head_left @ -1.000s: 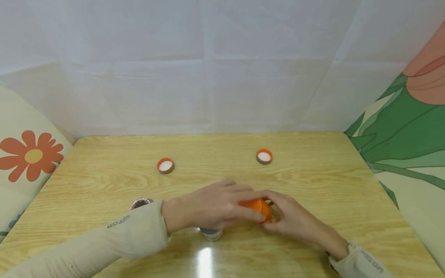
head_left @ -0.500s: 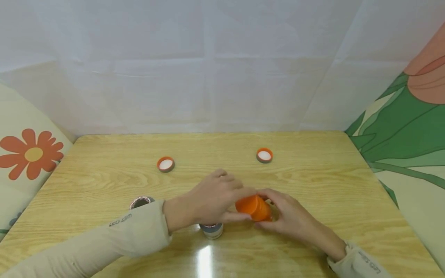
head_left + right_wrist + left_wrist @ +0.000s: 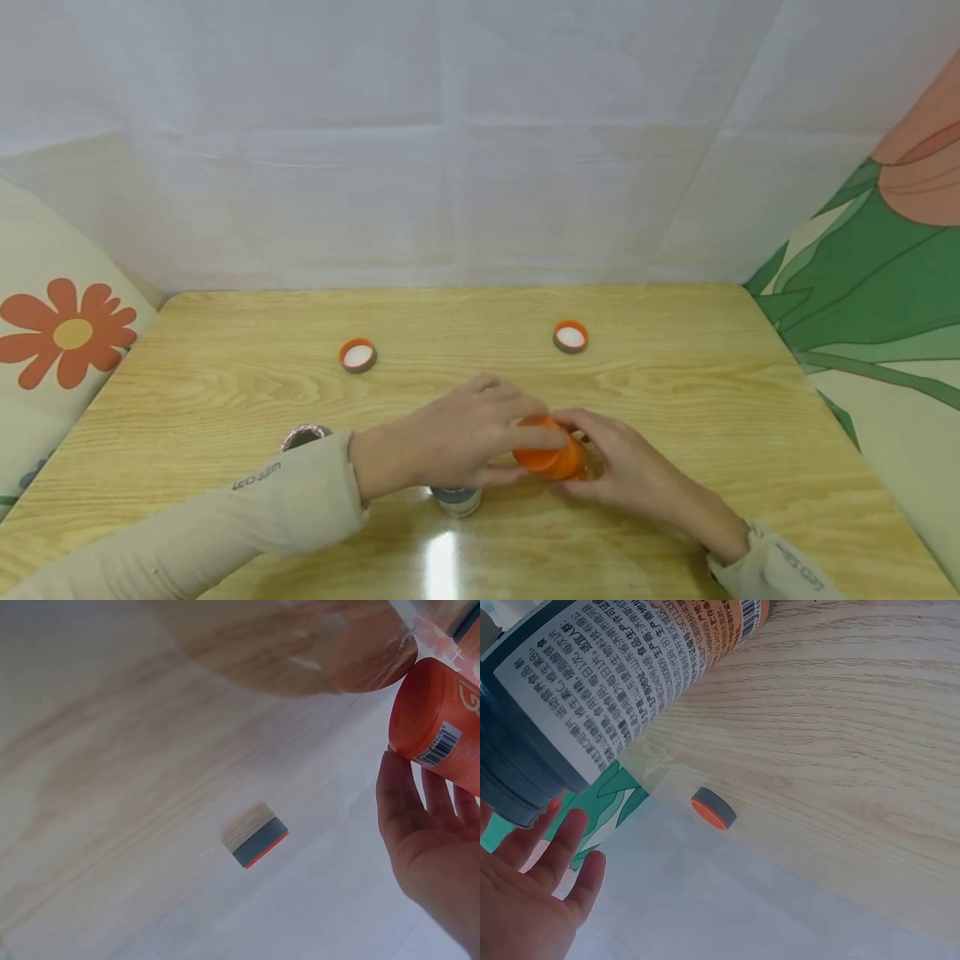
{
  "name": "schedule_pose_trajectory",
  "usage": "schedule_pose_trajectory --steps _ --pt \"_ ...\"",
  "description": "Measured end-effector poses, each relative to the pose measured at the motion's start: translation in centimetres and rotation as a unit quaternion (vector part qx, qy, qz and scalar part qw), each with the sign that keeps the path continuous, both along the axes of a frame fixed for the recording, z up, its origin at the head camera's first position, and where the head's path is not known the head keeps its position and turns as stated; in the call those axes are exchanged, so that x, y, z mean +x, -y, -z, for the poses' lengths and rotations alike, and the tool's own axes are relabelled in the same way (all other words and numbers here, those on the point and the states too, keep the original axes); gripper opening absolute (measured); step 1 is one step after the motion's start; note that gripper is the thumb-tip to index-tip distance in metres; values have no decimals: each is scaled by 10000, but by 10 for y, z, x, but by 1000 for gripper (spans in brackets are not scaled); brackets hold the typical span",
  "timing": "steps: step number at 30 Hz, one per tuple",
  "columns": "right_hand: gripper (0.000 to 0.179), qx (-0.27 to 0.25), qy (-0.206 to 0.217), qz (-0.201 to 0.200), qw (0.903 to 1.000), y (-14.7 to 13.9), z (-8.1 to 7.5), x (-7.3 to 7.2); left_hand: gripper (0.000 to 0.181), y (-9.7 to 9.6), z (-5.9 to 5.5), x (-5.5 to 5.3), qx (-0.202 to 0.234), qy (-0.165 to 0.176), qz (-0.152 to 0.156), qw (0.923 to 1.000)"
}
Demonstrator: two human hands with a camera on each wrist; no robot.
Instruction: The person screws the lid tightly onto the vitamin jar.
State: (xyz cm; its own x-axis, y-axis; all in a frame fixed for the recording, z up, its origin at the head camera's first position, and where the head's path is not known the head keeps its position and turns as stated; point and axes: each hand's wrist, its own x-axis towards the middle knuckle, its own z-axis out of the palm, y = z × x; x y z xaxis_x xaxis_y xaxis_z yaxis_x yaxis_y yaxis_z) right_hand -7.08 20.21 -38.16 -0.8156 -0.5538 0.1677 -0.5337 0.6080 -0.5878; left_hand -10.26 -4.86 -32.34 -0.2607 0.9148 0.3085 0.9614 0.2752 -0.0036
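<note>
My right hand (image 3: 637,471) grips an orange bottle (image 3: 573,458) tilted on its side, one round end facing left. My left hand (image 3: 450,437) reaches across to that end. Its index finger lies over the orange surface and the thumb sits just below; whether they press on it I cannot tell. In the right wrist view the orange bottle (image 3: 446,724) shows a barcode, with my fingers (image 3: 401,795) curved against its side. A grey labelled bottle (image 3: 615,682) fills the upper left of the left wrist view, with loosely spread fingers (image 3: 559,844) near its neck.
A grey bottle (image 3: 457,500) stands partly hidden beneath my left hand. Behind my left sleeve shows the foil rim of another bottle (image 3: 306,430). Two grey lids, the left lid (image 3: 357,357) and right lid (image 3: 572,337), lie with orange insides upward on the wooden table (image 3: 465,321).
The left fingers come off the orange end, opening away from it, then move back over it. The right hand and the orange bottle stay nearly still.
</note>
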Motion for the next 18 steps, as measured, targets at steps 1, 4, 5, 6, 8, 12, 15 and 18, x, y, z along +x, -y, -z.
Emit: schedule_pose_trajectory --steps 1,4,5,6,8,12,15,18 --pt "68 1 58 -10 10000 0 0 0 43 0 0 0 4 12 28 10000" --pt "68 -30 189 -44 9998 -1 -1 0 44 1 0 0 -11 10 96 10000" --pt "68 -37 231 -56 9997 -1 -2 0 44 1 0 -1 -21 5 121 9999" --pt "67 -53 239 -81 9997 -1 -1 -1 45 1 0 -1 -26 17 147 9999" --pt "67 -113 247 -131 9995 -2 -1 -1 45 1 0 -1 -52 26 185 9998" --pt "68 -201 237 -168 9994 -2 0 -2 44 1 -1 -1 -110 78 216 9997" --pt "69 -118 214 -80 9997 -2 0 -2 48 1 -2 -1 -215 46 172 9996" --pt "71 -44 208 40 9998 -3 0 0 55 2 -4 -1 -257 65 99 9996"
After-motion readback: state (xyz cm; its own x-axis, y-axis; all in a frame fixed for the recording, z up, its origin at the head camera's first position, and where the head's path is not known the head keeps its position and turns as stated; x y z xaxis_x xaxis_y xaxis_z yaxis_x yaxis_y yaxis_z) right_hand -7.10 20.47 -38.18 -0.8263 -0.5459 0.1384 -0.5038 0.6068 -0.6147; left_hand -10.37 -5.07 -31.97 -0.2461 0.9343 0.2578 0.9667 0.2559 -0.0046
